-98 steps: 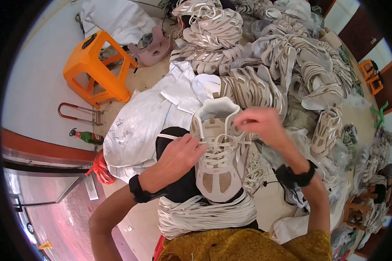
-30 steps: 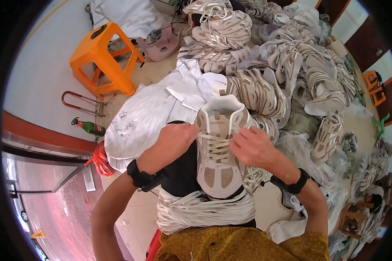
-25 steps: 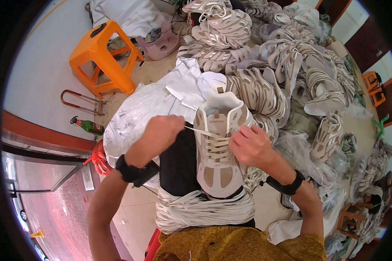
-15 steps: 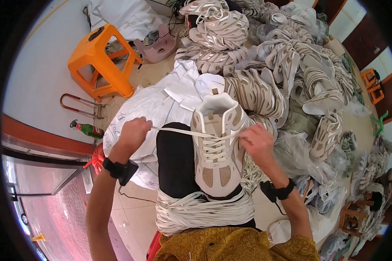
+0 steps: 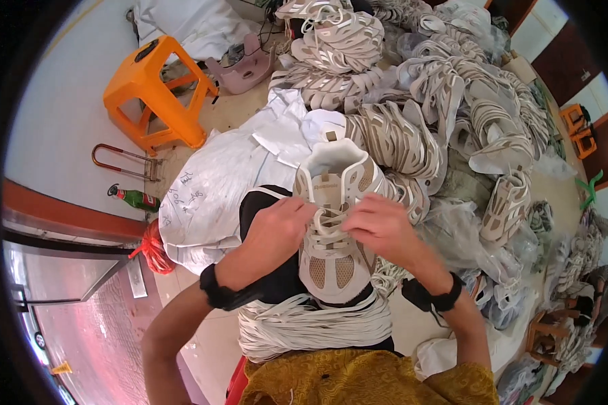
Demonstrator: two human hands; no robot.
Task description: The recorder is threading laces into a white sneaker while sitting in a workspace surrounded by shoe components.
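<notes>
A beige and white sneaker upper (image 5: 332, 275) rests on my lap, its toe toward me and its ankle opening away. White shoelace (image 5: 329, 217) runs across its front in rows, with a loop standing up between my hands. My left hand (image 5: 280, 231) pinches the lace on the left of the eyelets. From the right, my right hand (image 5: 384, 228) pinches the lace close to the tongue, its fingertips partly hidden. A thick bundle of white laces (image 5: 314, 329) lies over my thighs, just below the toe.
Stacks of similar uppers (image 5: 402, 145) fill the floor ahead and to the right, some among clear plastic bags. A single laced upper (image 5: 505, 209) lies at right. On the left are a white sack (image 5: 213, 202), an orange stool (image 5: 157, 94), a green bottle (image 5: 138, 198) and a red bag (image 5: 157, 250).
My hands were wide apart, drawing the lace out to both sides. Both have come inward over the eyelets, and the lace now forms a loop there.
</notes>
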